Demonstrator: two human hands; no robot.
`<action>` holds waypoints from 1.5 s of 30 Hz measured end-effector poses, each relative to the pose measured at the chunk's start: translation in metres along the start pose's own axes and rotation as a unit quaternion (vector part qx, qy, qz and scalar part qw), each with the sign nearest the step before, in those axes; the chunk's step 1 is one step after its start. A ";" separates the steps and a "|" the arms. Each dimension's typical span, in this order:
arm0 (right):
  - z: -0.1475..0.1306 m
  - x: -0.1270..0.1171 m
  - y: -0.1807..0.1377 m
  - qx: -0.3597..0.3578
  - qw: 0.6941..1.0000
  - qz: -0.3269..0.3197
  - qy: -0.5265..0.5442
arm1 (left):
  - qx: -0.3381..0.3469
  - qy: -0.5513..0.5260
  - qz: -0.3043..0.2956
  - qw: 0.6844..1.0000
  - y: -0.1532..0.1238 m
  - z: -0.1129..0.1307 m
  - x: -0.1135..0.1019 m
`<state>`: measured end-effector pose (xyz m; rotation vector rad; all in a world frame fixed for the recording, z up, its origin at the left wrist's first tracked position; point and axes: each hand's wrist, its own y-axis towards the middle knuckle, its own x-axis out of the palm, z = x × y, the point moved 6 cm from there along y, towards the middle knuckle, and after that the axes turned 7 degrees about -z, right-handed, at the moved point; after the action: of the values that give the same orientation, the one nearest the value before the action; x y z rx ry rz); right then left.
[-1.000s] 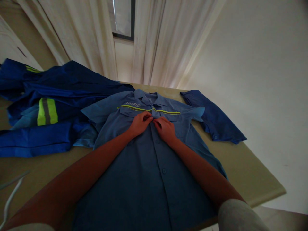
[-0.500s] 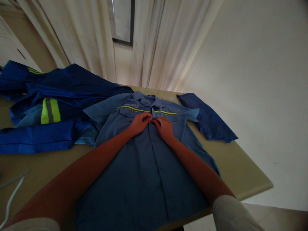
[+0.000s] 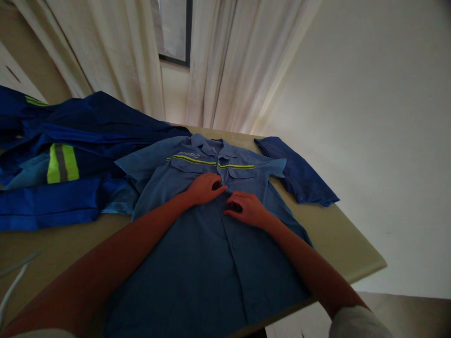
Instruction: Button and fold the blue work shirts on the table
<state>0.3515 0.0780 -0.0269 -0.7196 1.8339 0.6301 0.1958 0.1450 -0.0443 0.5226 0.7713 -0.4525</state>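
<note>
A light blue work shirt [image 3: 197, 272] with a thin yellow chest stripe lies front-up on a beige table [image 3: 338, 244], its collar at the far end. My left hand [image 3: 205, 188] rests just below the chest stripe, its fingers closed on the shirt's button placket. A little nearer to me, my right hand [image 3: 248, 208] has its fingers curled and pinches the same placket. The shirt's darker blue right sleeve [image 3: 299, 173] lies spread toward the table's right edge.
A heap of dark blue work clothes [image 3: 81, 126] with a yellow and grey reflective band [image 3: 61, 163] covers the table's left part. White curtains [image 3: 229, 65] and a window [image 3: 172, 28] stand behind. A white cord [image 3: 10, 291] lies at the near left.
My right hand has slid down the placket toward me, away from my left hand. The left hand has stayed near the chest stripe. The view has shifted slightly.
</note>
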 end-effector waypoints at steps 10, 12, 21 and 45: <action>0.005 0.015 -0.006 -0.003 0.998 0.056 -0.029 | -0.102 -0.091 -0.088 0.987 0.006 0.009 0.007; 0.006 0.013 -0.006 0.003 0.998 0.059 0.001 | -0.098 -0.071 -0.046 0.992 0.006 0.012 0.002; 0.011 -0.004 -0.013 0.096 0.979 0.161 0.077 | -0.151 -0.347 0.058 0.924 0.000 0.015 0.016; -0.050 0.002 -0.084 0.055 0.993 -0.081 0.062 | -0.057 -0.121 -0.082 0.988 -0.013 0.048 0.035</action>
<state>0.3807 -0.0151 -0.0198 -0.8398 1.8837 0.3826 0.2365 0.0998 -0.0452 0.2917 0.6039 -0.6095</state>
